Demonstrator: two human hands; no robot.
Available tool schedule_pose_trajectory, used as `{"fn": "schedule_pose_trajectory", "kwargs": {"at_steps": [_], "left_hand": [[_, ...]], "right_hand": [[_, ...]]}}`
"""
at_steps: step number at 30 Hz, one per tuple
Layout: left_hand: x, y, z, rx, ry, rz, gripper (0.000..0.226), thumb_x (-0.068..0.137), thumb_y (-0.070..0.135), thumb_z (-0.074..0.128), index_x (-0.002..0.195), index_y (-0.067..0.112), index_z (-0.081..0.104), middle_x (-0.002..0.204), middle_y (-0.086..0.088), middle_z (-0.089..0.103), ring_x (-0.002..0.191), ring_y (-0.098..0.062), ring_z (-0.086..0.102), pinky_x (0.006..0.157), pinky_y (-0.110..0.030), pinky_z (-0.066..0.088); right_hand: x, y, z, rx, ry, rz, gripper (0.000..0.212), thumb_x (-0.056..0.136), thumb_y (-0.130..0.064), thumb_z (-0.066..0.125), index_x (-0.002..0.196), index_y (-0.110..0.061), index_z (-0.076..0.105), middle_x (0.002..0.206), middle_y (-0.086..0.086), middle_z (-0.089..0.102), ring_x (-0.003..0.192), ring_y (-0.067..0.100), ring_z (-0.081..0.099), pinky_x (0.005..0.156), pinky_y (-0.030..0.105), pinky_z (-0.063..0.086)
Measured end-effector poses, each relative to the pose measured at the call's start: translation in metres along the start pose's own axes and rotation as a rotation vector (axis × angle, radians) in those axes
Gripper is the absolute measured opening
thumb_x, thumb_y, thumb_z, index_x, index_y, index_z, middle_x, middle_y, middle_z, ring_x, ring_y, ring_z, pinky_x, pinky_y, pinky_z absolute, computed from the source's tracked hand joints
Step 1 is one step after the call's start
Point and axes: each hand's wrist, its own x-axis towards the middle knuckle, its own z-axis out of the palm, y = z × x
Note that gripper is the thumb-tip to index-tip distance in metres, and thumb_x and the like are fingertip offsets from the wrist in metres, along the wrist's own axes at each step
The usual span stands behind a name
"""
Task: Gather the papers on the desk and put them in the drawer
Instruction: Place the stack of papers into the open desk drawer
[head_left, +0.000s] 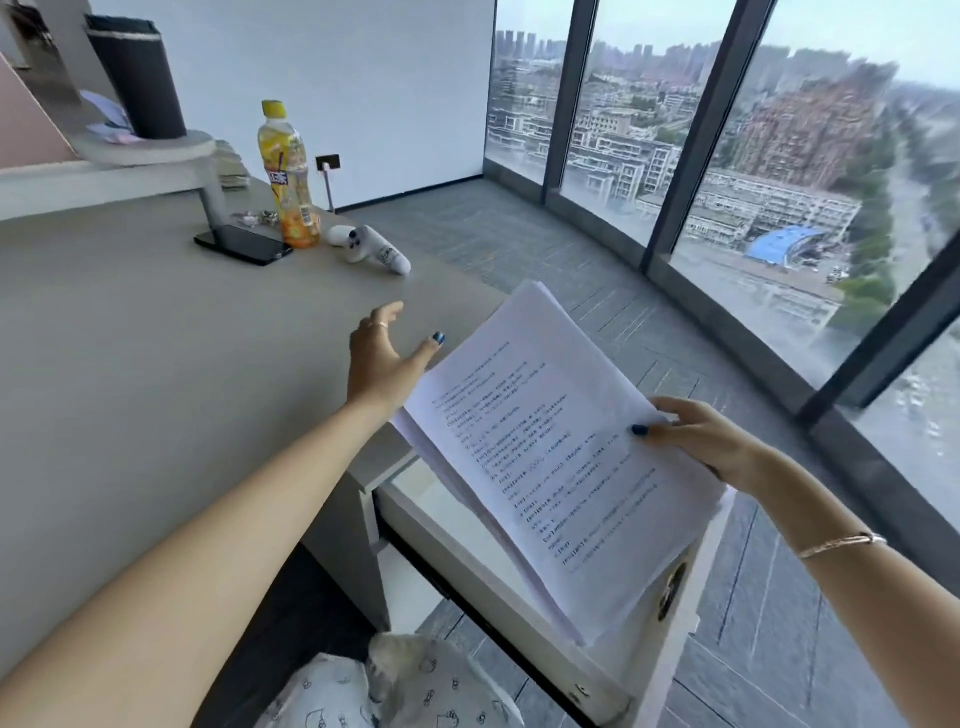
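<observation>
- Drawer (519, 577) pulled open below desk (156, 332) edge.
- Papers (545, 452) pinched at right edge by right hand (696, 441), tilted above drawer.
- Left hand (382, 358) spread wide, empty, over desk corner.
- Phone (244, 245), bottle (288, 182) farther back.

printed lines on the papers (545, 457) too blurred to read, bottle (288, 179) label illegible

Bright daylight from the windows (779, 182), soft faint shadows, wide-angle bending at edges, city view smeared, text blurred
</observation>
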Motion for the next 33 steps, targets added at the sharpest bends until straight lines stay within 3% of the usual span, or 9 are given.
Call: {"fn": "schedule_pose_trajectory", "kwargs": {"at_steps": [7, 17, 19, 22, 25, 33], "left_hand": [[-0.008, -0.008, 0.019, 0.091, -0.213, -0.041, 0.057, 0.080, 0.036, 0.067, 0.131, 0.017, 0.049, 0.139, -0.003, 0.052, 0.128, -0.015, 0.046, 0.092, -0.018, 0.030], [-0.008, -0.010, 0.020, 0.063, -0.232, -0.089, 0.054, 0.078, 0.041, 0.068, 0.126, 0.019, 0.055, 0.137, 0.003, 0.053, 0.127, -0.012, 0.045, 0.092, -0.018, 0.030], [-0.007, -0.010, 0.020, 0.064, -0.223, -0.088, 0.054, 0.077, 0.041, 0.068, 0.125, 0.020, 0.056, 0.136, 0.003, 0.054, 0.127, -0.011, 0.046, 0.093, -0.018, 0.031], [-0.006, -0.011, 0.021, 0.054, -0.217, -0.091, 0.055, 0.075, 0.042, 0.070, 0.124, 0.020, 0.057, 0.135, 0.002, 0.055, 0.126, -0.011, 0.047, 0.094, -0.019, 0.033], [-0.007, -0.012, 0.020, 0.061, -0.225, -0.091, 0.055, 0.075, 0.043, 0.070, 0.123, 0.019, 0.058, 0.133, 0.002, 0.055, 0.126, -0.011, 0.047, 0.093, -0.018, 0.032], [-0.007, -0.015, 0.018, 0.065, -0.240, -0.093, 0.052, 0.074, 0.045, 0.069, 0.121, 0.023, 0.059, 0.134, 0.001, 0.056, 0.126, -0.013, 0.048, 0.094, -0.020, 0.034]], "right_hand": [[0.004, 0.028, -0.014, -0.102, -0.049, 0.070, 0.020, 0.082, -0.014, 0.067, 0.099, -0.024, 0.070, 0.106, 0.016, 0.072, 0.096, 0.033, 0.069, 0.090, 0.052, 0.053], [0.040, 0.043, 0.017, -0.203, -0.096, 0.131, 0.016, 0.083, -0.010, 0.064, 0.097, -0.020, 0.066, 0.102, 0.020, 0.070, 0.086, 0.035, 0.070, 0.081, 0.051, 0.057], [0.049, 0.047, 0.027, -0.274, -0.098, 0.118, 0.021, 0.084, -0.010, 0.063, 0.105, -0.014, 0.063, 0.104, 0.020, 0.068, 0.082, 0.030, 0.067, 0.081, 0.044, 0.056], [0.054, 0.054, 0.041, -0.483, -0.167, 0.139, 0.045, 0.084, -0.018, 0.065, 0.127, -0.013, 0.051, 0.119, 0.009, 0.058, 0.103, 0.024, 0.057, 0.088, 0.032, 0.047], [0.056, 0.060, 0.052, -0.582, -0.193, 0.102, 0.071, 0.079, -0.029, 0.071, 0.141, -0.017, 0.036, 0.144, 0.007, 0.046, 0.130, 0.023, 0.045, 0.109, 0.035, 0.033], [0.036, 0.052, 0.064, -0.578, -0.032, -0.110, 0.066, 0.078, -0.035, 0.071, 0.137, -0.021, 0.043, 0.141, 0.000, 0.051, 0.128, 0.018, 0.048, 0.106, 0.029, 0.034]]}}
